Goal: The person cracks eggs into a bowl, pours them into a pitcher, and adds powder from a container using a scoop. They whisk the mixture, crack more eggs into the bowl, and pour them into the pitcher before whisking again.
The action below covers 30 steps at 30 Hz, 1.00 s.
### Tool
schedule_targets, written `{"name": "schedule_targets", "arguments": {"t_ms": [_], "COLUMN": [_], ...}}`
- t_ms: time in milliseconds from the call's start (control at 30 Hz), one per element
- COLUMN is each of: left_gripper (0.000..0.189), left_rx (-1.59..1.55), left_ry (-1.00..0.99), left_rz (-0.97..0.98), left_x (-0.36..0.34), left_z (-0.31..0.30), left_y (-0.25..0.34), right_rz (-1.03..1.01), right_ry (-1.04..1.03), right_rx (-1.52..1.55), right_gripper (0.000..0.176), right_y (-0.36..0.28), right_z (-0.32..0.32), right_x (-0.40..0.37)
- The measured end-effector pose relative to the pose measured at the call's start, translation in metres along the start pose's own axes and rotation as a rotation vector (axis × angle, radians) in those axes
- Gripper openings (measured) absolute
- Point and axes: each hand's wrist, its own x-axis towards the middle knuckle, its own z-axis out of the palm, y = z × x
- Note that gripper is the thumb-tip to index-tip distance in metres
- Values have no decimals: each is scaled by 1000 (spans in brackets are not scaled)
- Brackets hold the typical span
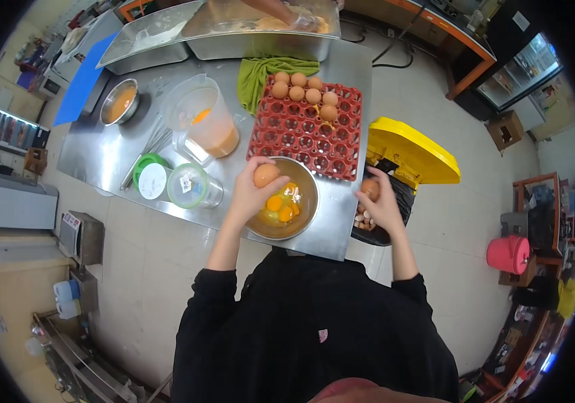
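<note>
My left hand (252, 187) is closed around a brown egg (266, 175) above the left rim of a metal bowl (315, 195). Several raw yolks (286, 205) lie in clear egg white inside the bowl. Over the bin to the right, my right hand (385, 205) grips a brown eggshell (370, 189); its underside is hidden. Broken shells (364, 217) rest in the black-lined bin (400, 195) below. Behind the bowl, a red egg tray (305, 143) carries several whole brown eggs (297, 93) at its far end.
A plastic pitcher (190, 107) with orange liquid, a whisk (156, 140), lidded jars (186, 186) and a small bowl (119, 103) stand left on the steel table. A green cloth (252, 74) lies behind. Another person's gloved hand (307, 21) works in a metal pan (260, 47). The bin's yellow lid (421, 151) is raised.
</note>
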Motion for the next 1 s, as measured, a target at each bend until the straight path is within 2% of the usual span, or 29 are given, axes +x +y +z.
{"name": "schedule_targets", "arguments": {"t_ms": [67, 133, 233, 267, 300, 367, 400, 467, 500, 600, 733, 800, 933, 1000], "left_gripper": [36, 35, 35, 34, 34, 33, 33, 32, 31, 30, 28, 29, 31, 32], "left_rx": [90, 125, 89, 73, 57, -7, -40, -42, -44, -158, -447, -492, -530, -528], "left_ry": [103, 204, 345, 376, 407, 402, 405, 424, 435, 390, 386, 410, 341, 282], "left_rz": [-19, -55, -118, -136, -152, -269, -326, -325, -321, -343, -369, -411, -422, -420], "left_x": [-6, -16, -33, -40, -45, -53, -57, -63, -64, -66, -67, -67, -72, -76], "left_z": [-15, -29, -44, -48, -51, -51, -50, -49, -49, -51, -49, -43, -24, -14], "left_y": [-5, -13, -38, -51, -60, -68, -71, -77, -78, -68, -48, -49, -82, -89], "right_rz": [128, 103, 161, 228, 197, 112, 125, -70, -18, 102, 107, 122, -114, -154], "right_ry": [2, 88, 72, 4, -58, -158, -242, -106, -145, -210, -188, -211, -88, -59], "right_rx": [-243, -658, -393, -288, -256, -21, -137, 86, 167, 315, 367, 342, 337, 168], "right_gripper": [68, 58, 43, 40, 42, 48, 43, 29, 24, 17, 15, 16, 12, 11], "right_y": [21, 32, 21, 13, -16, 2, -5, 14, 16, 13, -32, -69, -146, -178], "right_z": [-19, -18, 0, 17, 33, 85, 97, 127, 131, 122, 84, 59, 33, 24], "right_x": [-9, -15, -2, 3, 4, 9, 14, 19, 22, 32, 58, 77, 118, 141]}}
